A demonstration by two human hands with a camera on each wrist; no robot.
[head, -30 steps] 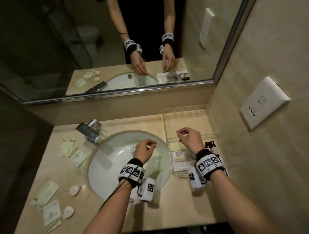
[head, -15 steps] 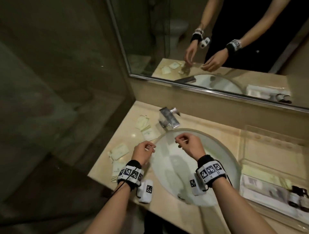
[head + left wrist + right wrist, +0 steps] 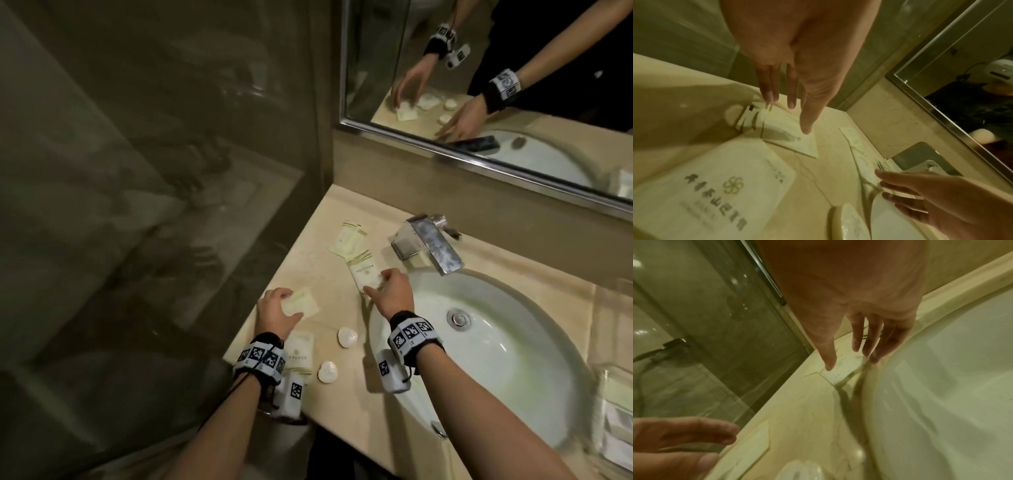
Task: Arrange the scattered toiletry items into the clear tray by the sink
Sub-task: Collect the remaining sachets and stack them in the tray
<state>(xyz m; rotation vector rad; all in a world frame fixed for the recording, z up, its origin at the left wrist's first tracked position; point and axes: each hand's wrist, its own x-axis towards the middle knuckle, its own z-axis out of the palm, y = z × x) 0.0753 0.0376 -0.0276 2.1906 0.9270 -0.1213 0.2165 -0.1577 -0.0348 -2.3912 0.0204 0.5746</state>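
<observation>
Head view: left of the sink [image 3: 496, 346], both hands reach flat paper sachets on the counter [image 3: 346, 404]. Left hand [image 3: 275, 313] fingers extended, tips on a sachet [image 3: 303, 303], not gripped. Right hand [image 3: 390, 291] fingers spread over another sachet [image 3: 364, 275] at the sink's rim, nothing held. Clear tray [image 3: 613, 404] right of the sink. Risk: thin sachets slide under fingertips; the rim one could slip into the sink.

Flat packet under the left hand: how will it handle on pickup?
The packet lies flat and thin on the counter, so it is likely light and floppy. With no raised edge showing, the left hand may need to slide it or pry a corner. The glossy counter suggests it will skid when pushed.
</observation>
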